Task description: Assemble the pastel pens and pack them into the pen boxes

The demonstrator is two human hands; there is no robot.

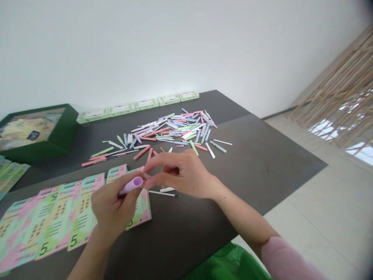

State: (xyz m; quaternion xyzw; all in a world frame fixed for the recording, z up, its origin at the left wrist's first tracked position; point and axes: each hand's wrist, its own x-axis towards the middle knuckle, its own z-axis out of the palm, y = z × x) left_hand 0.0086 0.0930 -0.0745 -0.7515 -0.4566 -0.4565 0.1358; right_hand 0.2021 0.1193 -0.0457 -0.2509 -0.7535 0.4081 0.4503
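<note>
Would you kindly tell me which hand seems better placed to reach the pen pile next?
Probably the right hand: it is nearer the pile, while the left hand grips the purple tube. Whether the right holds anything is unclear.

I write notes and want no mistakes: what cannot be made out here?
Head view:
Purple tube: end opposite the opening, hidden by the left hand.
Right hand: anything it pinches, too small and blurred to tell.
Green box: left side, cut off by picture edge.
Printed cards: fine print, too small.
</note>
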